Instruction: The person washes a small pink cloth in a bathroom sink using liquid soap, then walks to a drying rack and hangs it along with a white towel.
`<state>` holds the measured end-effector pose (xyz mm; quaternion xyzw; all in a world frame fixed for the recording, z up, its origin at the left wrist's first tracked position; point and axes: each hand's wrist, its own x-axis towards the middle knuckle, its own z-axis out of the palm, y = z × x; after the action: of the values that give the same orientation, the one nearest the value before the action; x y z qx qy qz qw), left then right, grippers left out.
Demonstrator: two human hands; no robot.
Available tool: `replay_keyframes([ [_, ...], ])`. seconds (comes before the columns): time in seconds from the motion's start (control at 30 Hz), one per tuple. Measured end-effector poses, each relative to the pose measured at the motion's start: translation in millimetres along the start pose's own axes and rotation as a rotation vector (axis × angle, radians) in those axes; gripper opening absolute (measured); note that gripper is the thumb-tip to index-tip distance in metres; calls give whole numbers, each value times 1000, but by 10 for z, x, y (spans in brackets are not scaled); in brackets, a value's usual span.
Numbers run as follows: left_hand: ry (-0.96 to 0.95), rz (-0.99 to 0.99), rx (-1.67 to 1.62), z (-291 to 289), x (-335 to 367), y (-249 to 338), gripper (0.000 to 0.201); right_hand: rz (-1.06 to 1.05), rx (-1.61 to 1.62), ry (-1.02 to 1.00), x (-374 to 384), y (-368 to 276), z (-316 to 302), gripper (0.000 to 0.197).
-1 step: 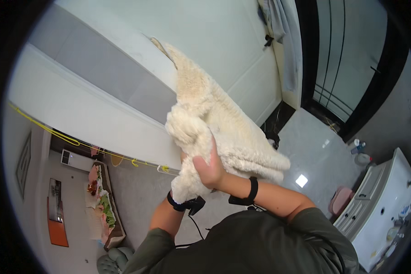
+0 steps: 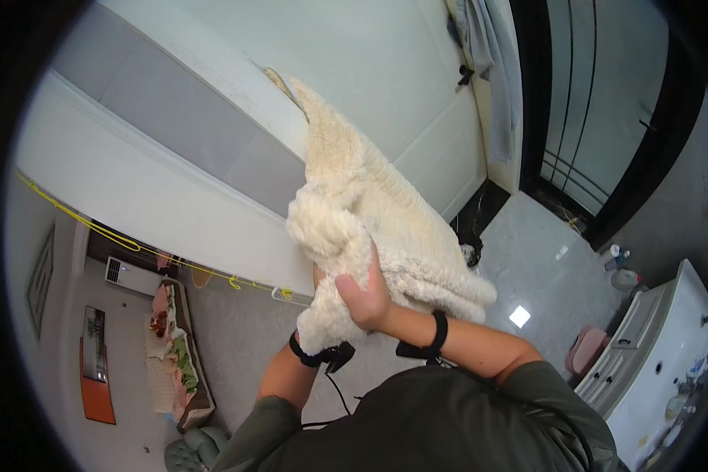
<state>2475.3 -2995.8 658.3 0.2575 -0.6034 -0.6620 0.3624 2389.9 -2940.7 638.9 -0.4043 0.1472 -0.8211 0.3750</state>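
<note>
A long piece of cream fluffy plush cloth stretches from beside a white door down to my hands, its lower part bunched up; its exact kind does not show. A thin grey edge shows at its upper end. My right hand is closed on the bunched part, with thumb and fingers pressed into the pile. Opposite it, my left hand is mostly covered by the cloth; a sliver of skin shows at the cloth's left edge, and the bunch lies gripped between both hands. Black straps circle both wrists.
A white door stands ahead, with a grey cloth hanging to its right. A yellow cord with hooks runs at left. Far left is a sofa; at right, a white washbasin cabinet and a pink bin.
The view has shifted very slightly. Both hands keep their place on the plush cloth.
</note>
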Motion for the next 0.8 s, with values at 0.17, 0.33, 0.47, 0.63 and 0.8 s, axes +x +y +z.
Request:
replay_keyframes([
  [0.17, 1, 12, -41, -29, 3, 57, 63, 518, 414, 168, 143, -303, 41, 71],
  [0.33, 28, 11, -23, -30, 0, 59, 60, 104, -142, 80, -70, 171, 116, 71],
  [0.47, 67, 10, -4, -22, 57, 66, 58, -138, -331, -100, 94, 257, -46, 73],
  [0.63, 92, 0, 34, -79, 202, 112, 55, 49, -311, -67, 409, -155, 34, 59],
  [0.8, 110, 6, 149, -102, 364, 174, 53, 493, 277, 152, 734, -342, -191, 42],
])
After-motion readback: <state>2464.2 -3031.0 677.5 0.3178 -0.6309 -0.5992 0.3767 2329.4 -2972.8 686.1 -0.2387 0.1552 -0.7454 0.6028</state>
